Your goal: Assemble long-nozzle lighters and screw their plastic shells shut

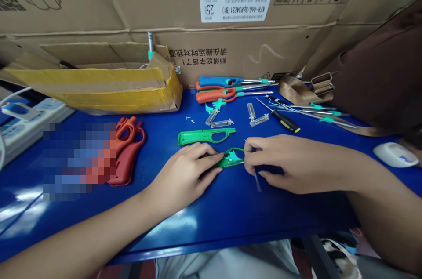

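Observation:
My left hand (189, 169) is closed, pinching a green lighter shell half (227, 162) with its inside facing up. A turquoise trigger (234, 156) and a thin metal piece lie in that shell. At the shell's right end, the fingers of my right hand (283, 162) are drawn together and hide that end. A thin, blurred translucent strip (257, 181) hangs below these fingers; its kind is unclear. Just behind my left hand lies the other green shell half (206, 136), apart from the first.
Behind are assembled lighters (214, 95), clear fuel tanks (221, 123), a screwdriver (285, 121) and metal tubes (325, 116). Red shells (123, 169) lie left, near a power strip (39, 116). A yellow-taped box (132, 94) stands behind; a white mouse (395, 154) sits right.

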`<action>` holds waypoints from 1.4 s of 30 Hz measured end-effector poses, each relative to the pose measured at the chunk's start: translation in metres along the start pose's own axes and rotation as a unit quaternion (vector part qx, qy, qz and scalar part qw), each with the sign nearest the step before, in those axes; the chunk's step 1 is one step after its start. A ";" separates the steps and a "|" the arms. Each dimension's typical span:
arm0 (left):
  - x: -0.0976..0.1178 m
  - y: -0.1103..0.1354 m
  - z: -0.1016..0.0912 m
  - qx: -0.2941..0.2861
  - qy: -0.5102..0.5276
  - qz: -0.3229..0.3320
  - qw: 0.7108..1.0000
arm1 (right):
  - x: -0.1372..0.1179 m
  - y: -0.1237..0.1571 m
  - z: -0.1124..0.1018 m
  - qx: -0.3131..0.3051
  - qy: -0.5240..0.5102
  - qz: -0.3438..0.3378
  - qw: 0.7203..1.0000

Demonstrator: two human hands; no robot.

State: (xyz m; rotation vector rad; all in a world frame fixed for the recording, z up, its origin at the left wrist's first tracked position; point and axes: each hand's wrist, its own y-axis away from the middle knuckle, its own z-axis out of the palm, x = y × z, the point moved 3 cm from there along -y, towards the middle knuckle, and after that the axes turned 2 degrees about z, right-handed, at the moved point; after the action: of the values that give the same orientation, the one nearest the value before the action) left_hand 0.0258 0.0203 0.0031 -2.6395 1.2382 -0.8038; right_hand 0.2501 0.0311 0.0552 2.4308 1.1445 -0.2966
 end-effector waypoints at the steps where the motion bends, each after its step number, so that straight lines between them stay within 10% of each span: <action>1: 0.000 0.000 0.000 0.001 -0.001 0.002 1.000 | -0.001 0.001 0.000 0.001 -0.003 -0.005 1.000; 42: 0.004 0.002 0.002 -0.001 -0.014 0.022 1.000 | 0.008 -0.026 0.007 0.088 -0.049 0.014 0.995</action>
State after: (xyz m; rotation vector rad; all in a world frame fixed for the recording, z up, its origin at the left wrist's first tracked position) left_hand 0.0275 0.0160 0.0022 -2.6049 1.2862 -0.7581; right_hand 0.2356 0.0479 0.0384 2.5493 1.0822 -0.5237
